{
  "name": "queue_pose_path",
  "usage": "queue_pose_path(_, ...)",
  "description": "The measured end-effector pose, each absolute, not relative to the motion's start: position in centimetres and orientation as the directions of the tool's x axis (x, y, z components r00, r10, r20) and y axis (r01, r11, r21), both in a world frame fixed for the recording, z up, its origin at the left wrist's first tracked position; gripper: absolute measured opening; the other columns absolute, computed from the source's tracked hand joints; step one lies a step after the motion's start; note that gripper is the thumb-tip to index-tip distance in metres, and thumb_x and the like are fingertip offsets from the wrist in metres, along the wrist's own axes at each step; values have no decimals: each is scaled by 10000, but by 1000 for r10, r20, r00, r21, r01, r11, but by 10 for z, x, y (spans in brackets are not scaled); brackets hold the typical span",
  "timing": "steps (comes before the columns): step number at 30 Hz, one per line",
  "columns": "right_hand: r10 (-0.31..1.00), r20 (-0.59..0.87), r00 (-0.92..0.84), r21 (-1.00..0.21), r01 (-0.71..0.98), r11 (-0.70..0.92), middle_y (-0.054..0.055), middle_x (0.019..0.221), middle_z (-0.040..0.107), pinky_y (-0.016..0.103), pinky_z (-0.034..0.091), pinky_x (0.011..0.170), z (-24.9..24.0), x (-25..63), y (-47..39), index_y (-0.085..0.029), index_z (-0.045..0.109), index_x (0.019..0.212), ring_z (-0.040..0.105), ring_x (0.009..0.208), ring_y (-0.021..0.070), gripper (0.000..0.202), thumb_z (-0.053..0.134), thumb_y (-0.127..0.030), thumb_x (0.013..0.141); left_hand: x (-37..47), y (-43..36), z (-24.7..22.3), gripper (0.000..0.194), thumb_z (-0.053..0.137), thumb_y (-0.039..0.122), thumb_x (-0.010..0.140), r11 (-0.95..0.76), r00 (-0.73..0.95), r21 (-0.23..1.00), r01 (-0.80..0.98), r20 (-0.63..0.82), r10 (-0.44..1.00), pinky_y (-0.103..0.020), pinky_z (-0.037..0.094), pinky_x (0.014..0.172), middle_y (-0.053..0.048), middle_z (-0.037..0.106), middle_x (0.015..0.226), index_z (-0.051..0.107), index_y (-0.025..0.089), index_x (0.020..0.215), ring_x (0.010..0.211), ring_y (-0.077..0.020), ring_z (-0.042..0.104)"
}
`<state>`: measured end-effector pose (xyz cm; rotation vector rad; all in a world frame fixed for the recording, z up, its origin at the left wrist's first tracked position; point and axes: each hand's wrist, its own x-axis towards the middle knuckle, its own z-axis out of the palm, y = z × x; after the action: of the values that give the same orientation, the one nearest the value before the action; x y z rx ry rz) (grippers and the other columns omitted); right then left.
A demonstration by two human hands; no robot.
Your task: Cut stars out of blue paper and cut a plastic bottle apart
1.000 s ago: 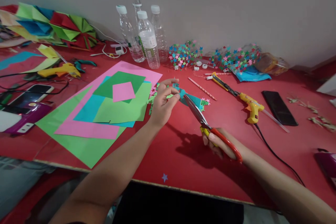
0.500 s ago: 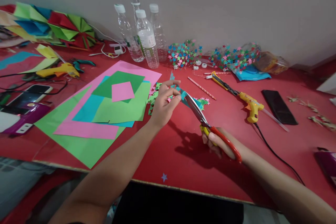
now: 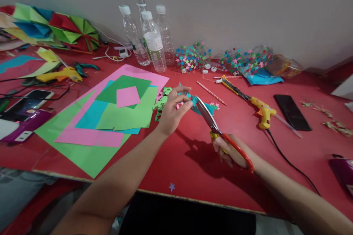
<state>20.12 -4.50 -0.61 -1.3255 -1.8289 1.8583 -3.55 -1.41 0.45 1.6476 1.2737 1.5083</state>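
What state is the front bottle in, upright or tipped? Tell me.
Upright: the front bottle stands on its base on the red table, its white cap on top.

Scissor blades — smooth, shiny metal.

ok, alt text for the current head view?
Scissors in the right hand meet blue paper pinched in the left hand, over a red table. Coloured sheets lie left; a yellow glue gun and black phone lie right.

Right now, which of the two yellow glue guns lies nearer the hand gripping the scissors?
The glue gun beside the black phone, on the right hand's side. The other glue gun lies far left, by the teal pliers.
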Motion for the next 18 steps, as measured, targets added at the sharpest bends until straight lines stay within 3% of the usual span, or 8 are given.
queue_pose_path(4, 706, -400, -584, -897, 406, -173, -81, 378, 432, 226, 446, 450, -7, 199, -47, -207, 483, 693, 448, 327, 81, 545, 435, -718, 879, -33, -14, 4, 123, 621, 271, 837, -404, -46, 865, 298, 436, 899, -506, 366, 1101, -53, 580, 1329, 640, 228, 723, 1270, -263, 490)
queue_pose_path(10, 699, -451, -555, -868, 457, -197, -71, 406, 449, 209, 363, 374, -4, 197, -48, -207, 470, 673, 418, 310, 72, 556, 475, -734, 850, -35, -14, 4, 142, 590, 245, 845, -393, -127, 888, 238, 429, 894, -510, 311, 1152, -37, 608, 1297, 600, 224, 705, 1299, -253, 479)
queue_pose_path(18, 673, -373, -638, -905, 409, -113, -71, 439, 438, 210, 367, 401, -2, 202, -46, -189, 509, 747, 434, 342, 73, 621, 386, -786, 867, -33, -15, 5, 154, 583, 225, 831, -382, -123, 895, 230, 416, 901, -510, 290, 1168, -26, 616, 1292, 613, 229, 681, 1294, -252, 477)
